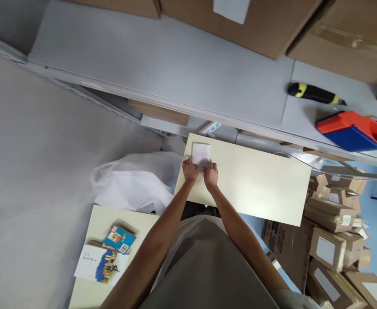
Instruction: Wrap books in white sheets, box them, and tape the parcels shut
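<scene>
A small, whitish, square, flat thing [201, 153] lies on or just above the pale yellow tabletop [256, 180], near its left end. It looks like a pad or folded paper, but its exact kind is too small to tell. At its near left corner, my left hand [190, 171] is closed with the fingers curled on the edge. My right hand [211, 175] grips the near right corner in the same way. The fingertips and the near edge between the hands are partly blurred.
Above the table runs a grey shelf [162, 64] bearing cardboard boxes [240, 25], a utility knife [315, 93] and a red and blue tape dispenser [352, 131]. Books [119, 240] lie on a second table at lower left, by white plastic sheeting [133, 176]. Cartons [328, 249] are piled right.
</scene>
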Motion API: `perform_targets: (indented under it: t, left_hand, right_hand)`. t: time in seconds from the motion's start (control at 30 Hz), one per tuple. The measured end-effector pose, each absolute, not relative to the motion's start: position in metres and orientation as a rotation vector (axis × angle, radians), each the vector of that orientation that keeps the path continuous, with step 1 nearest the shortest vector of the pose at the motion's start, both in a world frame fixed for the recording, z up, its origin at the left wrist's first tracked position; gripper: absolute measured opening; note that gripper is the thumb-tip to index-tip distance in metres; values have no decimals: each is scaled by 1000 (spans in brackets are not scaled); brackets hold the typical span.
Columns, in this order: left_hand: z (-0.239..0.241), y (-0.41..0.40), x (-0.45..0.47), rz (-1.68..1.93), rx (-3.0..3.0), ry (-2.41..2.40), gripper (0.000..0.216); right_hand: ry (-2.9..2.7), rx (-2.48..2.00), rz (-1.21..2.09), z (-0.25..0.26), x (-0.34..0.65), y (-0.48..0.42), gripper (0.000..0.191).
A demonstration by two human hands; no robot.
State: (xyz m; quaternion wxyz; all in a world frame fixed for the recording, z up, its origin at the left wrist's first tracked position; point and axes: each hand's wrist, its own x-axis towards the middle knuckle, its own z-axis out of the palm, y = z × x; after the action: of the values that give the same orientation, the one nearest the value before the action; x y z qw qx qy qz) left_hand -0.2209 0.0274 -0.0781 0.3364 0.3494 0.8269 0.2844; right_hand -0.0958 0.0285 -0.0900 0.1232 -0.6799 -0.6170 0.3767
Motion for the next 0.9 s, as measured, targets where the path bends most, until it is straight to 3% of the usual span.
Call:
perform_targets:
  t: [0.13,0.37,0.6,0.77,0.9]
  left_hand:
    - [-85,33,-259,776,897,2124,50]
    - [-96,37,-261,813,878,2077,55]
    - [-78,30,-252,802,799,2098,48]
    - [-46,-71,-222,1062,873,2092,38]
    - [-26,-207,-206,1198,807,2029,29]
  right_hand:
    - [-1819,-2087,1070,-97,-135,42,40]
    - [-1910,-2012,940,-106,-119,47,34]
    - [-2152,-2106,1029,-65,-114,80,33]
    - [-2279,-2009,1056,-23,-111,40,42]
    - [-2335,-1715,1233,-10,-101,-43,34]
